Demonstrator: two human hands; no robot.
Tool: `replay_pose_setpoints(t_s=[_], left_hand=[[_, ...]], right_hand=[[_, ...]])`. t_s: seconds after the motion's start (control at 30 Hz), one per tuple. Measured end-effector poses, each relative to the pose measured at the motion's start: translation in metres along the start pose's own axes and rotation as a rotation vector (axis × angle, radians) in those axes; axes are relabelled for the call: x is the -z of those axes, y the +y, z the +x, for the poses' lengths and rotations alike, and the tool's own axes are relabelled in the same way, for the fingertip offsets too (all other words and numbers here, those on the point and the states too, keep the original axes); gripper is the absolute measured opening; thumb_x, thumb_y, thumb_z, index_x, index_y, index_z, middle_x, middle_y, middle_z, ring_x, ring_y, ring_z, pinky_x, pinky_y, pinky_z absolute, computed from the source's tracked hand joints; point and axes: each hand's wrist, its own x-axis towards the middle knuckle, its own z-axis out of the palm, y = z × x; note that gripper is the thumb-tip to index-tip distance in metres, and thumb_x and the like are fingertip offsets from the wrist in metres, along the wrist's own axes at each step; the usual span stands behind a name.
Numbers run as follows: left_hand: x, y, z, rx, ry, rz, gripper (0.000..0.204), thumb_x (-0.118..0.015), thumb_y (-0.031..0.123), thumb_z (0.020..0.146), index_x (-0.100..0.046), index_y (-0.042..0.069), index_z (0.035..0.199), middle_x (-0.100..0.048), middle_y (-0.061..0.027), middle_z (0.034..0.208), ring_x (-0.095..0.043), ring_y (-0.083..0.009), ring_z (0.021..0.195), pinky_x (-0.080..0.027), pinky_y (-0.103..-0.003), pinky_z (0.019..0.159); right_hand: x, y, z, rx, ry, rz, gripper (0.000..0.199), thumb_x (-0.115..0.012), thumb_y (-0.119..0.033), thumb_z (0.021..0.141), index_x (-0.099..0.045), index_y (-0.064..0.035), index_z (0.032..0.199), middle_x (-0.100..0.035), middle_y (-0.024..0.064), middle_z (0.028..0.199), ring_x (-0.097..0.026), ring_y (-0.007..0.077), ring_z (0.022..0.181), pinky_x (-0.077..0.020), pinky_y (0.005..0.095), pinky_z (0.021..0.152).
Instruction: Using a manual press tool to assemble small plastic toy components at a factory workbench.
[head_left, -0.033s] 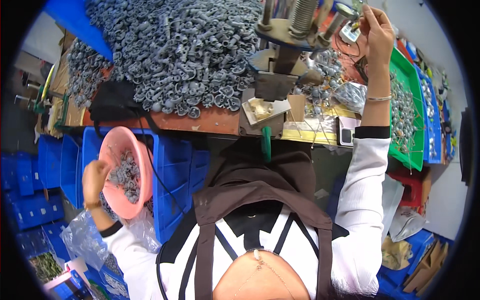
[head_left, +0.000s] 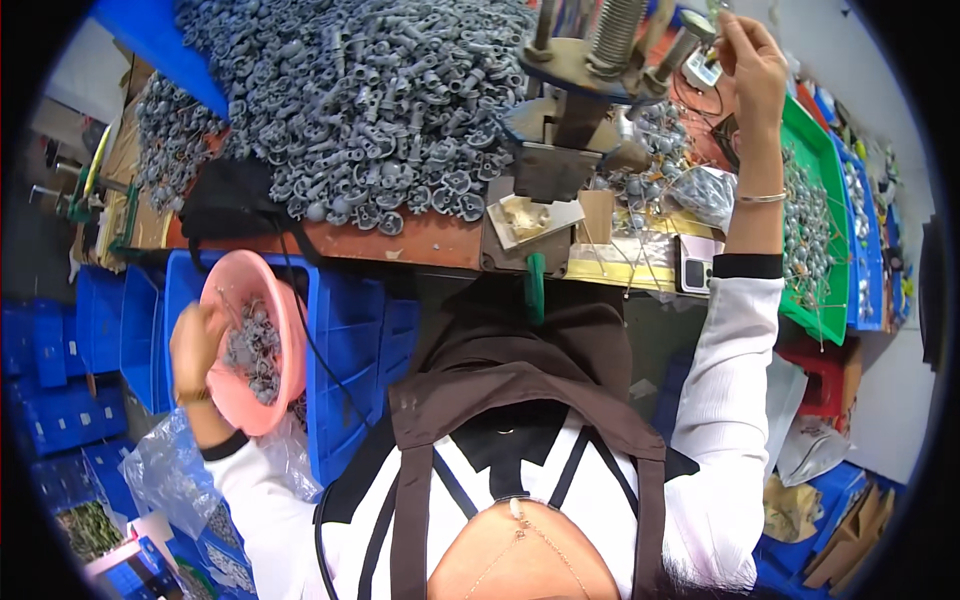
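My left hand (head_left: 197, 350) is at the left rim of a tilted pink basin (head_left: 292, 330), fingers bent over its inside. Motion smears those fingers, so their grip does not show. Inside the basin lie small grey plastic parts (head_left: 255, 350), some with thin wires. At the upper right my right hand (head_left: 755, 60) is raised beside the top of a metal bench press (head_left: 560, 170), fingertips drawn together. What they grip is cut off at the picture's upper edge; a bit of green shows there. Under the press head sits a pale block fixture (head_left: 530, 218).
A big heap of grey plastic parts (head_left: 370, 110) covers the table left of the press. To the right are a green tray (head_left: 835, 200) of wired parts and a phone (head_left: 697, 268) near the table edge. Blue crates (head_left: 340, 330) stand below. A black cable (head_left: 300, 310) hangs down.
My left hand has moved slightly up and over the basin's rim, fingers tipping further upward. My right hand stays almost where it was, by the press top.
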Motion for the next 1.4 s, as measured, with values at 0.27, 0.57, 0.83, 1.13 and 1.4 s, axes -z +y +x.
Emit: replay_pose_setpoints(t_s=[0.27,0.57,0.83,1.13,1.4], left_hand=[[-0.074,0.16,0.079,-0.546,0.272,-0.352,0.027,-0.071,0.01,0.071,-0.063,0.004,0.096,-0.063,-0.0082,0.093,-0.058,-0.0282,0.086,-0.046,-0.038,0.077],[-0.11,0.193,0.078,-0.757,0.335,-0.104,0.03,-0.065,0.012,0.076,-0.063,0.007,0.106,-0.06,-0.0057,0.101,-0.054,-0.023,0.089,-0.042,-0.035,0.076],[-0.082,0.217,0.064,-0.487,0.009,-0.972,0.035,-0.057,-0.002,0.084,-0.058,0.003,0.118,-0.059,-0.0083,0.109,-0.06,-0.0163,0.089,-0.047,-0.027,0.078],[-0.099,0.318,0.087,-0.562,0.094,-1.26,0.026,-0.074,0.003,0.075,-0.062,-0.001,0.098,-0.064,-0.01,0.1,-0.062,-0.0167,0.091,-0.047,-0.026,0.077],[-0.118,0.342,0.073,-0.65,0.131,-1.009,0.031,-0.072,0.01,0.077,-0.063,0.001,0.104,-0.062,-0.0154,0.108,-0.056,-0.034,0.108,-0.044,-0.039,0.092]], right_hand=[[0.004,-0.01,-0.044,-0.15,-0.194,-0.087,0.024,-0.053,-0.009,0.093,-0.058,0.0009,0.114,-0.065,0.0073,0.083,-0.048,0.0017,0.06,-0.0353,0.0146,0.05],[0.009,-0.056,-0.089,-0.134,-0.418,0.391,0.032,-0.046,-0.005,0.095,-0.053,0.0073,0.124,-0.061,0.0223,0.117,-0.066,0.0114,0.089,-0.0449,0.0167,0.055],[0.001,-0.034,-0.117,-0.225,-0.133,0.103,0.023,-0.057,-0.02,0.095,-0.068,0.0003,0.097,-0.058,-0.0001,0.067,-0.048,0.0036,0.054,-0.0317,0.0142,0.047],[-0.009,-0.057,-0.161,-0.081,-0.128,0.041,0.023,-0.054,-0.011,0.095,-0.067,0.008,0.094,-0.063,0.0103,0.093,-0.056,0.0085,0.07,-0.039,0.0198,0.054],[-0.016,-0.076,-0.2,-0.235,-0.066,0.131,0.026,-0.053,-0.011,0.095,-0.06,0.0058,0.114,-0.063,0.009,0.077,-0.054,0.0076,0.054,-0.0354,0.0162,0.044]])
